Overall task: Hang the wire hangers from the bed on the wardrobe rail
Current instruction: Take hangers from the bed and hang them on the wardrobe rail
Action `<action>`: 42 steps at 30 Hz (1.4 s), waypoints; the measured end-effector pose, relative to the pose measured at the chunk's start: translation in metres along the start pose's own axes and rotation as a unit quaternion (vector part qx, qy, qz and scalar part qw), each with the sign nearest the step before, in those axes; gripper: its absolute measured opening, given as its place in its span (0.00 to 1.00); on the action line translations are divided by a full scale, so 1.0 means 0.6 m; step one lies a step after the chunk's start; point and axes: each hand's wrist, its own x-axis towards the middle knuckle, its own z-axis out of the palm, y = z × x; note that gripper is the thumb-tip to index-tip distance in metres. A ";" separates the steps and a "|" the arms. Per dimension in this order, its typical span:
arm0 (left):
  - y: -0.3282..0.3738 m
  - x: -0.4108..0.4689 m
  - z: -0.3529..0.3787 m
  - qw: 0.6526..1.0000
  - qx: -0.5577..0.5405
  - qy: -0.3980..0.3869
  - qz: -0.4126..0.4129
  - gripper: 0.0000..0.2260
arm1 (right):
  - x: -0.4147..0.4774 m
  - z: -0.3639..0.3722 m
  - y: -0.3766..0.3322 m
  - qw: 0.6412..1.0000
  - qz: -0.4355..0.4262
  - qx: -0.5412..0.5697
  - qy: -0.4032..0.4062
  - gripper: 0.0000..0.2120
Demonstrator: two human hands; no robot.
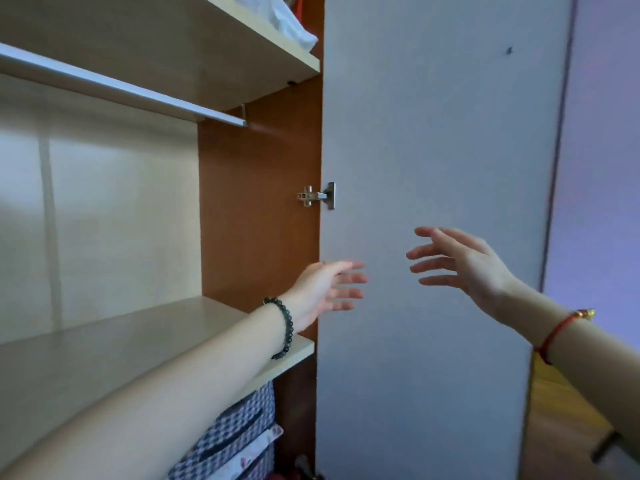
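View from my head into an open wardrobe. My left grip (322, 292) reaches in from 7 o'clock, fingers straight and spread, holding nothing. My right grip (460, 265) comes in from 4 o'clock, also spread and empty, in front of the pale wardrobe door (433, 133); I cannot tell whether either touches it. The wire hangers and the bed are out of view. The wardrobe rail (121, 86), a flat metal bar, runs bare at 10 o'clock under the upper shelf (242, 39). I expect the hangers to be light, thin, springy and quick to tangle, best pinched at the neck below the hook. There is open room between the rail and the lower shelf (138, 334); the door's edge and hinge (317, 196) at centre could snag.
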 end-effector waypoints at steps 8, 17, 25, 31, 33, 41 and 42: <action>-0.098 -0.011 0.308 0.977 0.037 -0.210 -0.009 0.08 | -0.182 -0.267 0.065 0.979 0.046 -0.052 0.189 0.12; -0.218 -0.109 0.584 0.922 0.049 -0.384 -0.024 0.08 | -0.446 -0.482 0.119 0.906 0.095 -0.125 0.393 0.10; -0.322 -0.199 0.732 0.890 0.032 -0.451 -0.053 0.09 | -0.644 -0.569 0.151 0.831 0.134 -0.178 0.510 0.11; -0.391 -0.241 0.806 0.883 -0.010 -0.454 -0.118 0.06 | -0.720 -0.583 0.227 0.787 0.168 -0.161 0.571 0.14; -0.412 -0.250 0.821 0.881 -0.026 -0.452 -0.141 0.08 | -0.730 -0.581 0.249 0.775 0.171 -0.174 0.583 0.15; -0.418 -0.253 0.873 0.855 -0.145 -0.418 -0.272 0.04 | -0.730 -0.587 0.263 0.782 0.190 -0.179 0.565 0.24; -0.420 -0.254 0.879 0.854 -0.143 -0.420 -0.271 0.04 | -0.731 -0.587 0.262 0.784 0.194 -0.172 0.564 0.25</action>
